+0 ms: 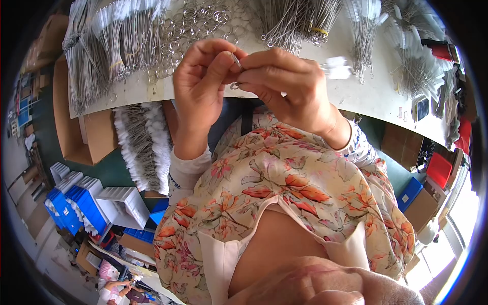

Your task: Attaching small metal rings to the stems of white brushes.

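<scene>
Left hand (201, 84): raised above the near edge of the table, thumb and forefinger pinched on a small metal ring (237, 62). Right hand (295, 81): just beside, fingers bent in and touching at the ring's right side; exact hold hidden by the knuckles, cannot tell. Location of ring: between both sets of fingertips, near the middle of the table's front edge.

Just beyond the right hand: white bristles (335, 67), blurred; cannot tell whether held or lying.

On the white table (351, 91), left to right: wire brushes (101, 46), densely bundled, white bristle ends away from the wearer; loose rings (195, 23), heaped; wire bundle (300, 20), looped ends toward the wearer, yellow band (319, 31) around part; further brushes (363, 35); dark phone-like device (422, 109), near the right edge.

Below table, left: open cardboard box (84, 137); brush stack (145, 147), white bristles along both sides; blue bins (65, 211); white crate (122, 206). Right: red bin (439, 170). Worn: floral apron (284, 178).
</scene>
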A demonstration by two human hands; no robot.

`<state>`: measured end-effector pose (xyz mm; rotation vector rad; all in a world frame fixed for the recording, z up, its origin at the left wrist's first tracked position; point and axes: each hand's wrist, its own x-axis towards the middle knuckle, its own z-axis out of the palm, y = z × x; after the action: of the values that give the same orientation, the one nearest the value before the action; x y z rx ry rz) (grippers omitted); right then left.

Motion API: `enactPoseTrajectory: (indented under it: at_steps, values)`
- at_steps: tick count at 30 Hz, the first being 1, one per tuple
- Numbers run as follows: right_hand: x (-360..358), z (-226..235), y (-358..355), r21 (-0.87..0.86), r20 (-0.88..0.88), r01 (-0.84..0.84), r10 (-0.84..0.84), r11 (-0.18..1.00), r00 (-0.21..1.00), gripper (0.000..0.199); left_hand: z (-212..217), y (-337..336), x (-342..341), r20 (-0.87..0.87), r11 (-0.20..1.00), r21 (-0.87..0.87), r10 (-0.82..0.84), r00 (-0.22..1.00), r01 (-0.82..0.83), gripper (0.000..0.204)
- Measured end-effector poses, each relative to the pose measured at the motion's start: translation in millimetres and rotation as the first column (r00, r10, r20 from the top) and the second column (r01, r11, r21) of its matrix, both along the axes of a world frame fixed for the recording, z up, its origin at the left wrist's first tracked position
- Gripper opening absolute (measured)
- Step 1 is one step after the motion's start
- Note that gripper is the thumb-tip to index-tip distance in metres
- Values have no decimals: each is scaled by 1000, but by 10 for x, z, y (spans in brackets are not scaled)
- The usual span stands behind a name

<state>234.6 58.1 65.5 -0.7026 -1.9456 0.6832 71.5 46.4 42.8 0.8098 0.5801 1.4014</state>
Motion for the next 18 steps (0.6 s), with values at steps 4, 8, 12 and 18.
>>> enactPoseTrajectory:
  at_steps: [4,8,12,18]
  values:
    - [-3,7,-2,298,89,52,-82,953,993,18,133,-68,-73,-276,975,217,101,956,-40,23]
    - [0,55,23,357,180,3,-72,934,981,20,263,-63,-146,-420,962,270,153,895,-38,25]
    - [25,76,87,283,205,-72,13,956,979,17,333,-44,-177,-589,967,252,184,787,-38,27]
    - [46,244,117,-749,-323,-275,30,603,946,10,244,-25,-80,-555,790,595,534,637,-144,31]
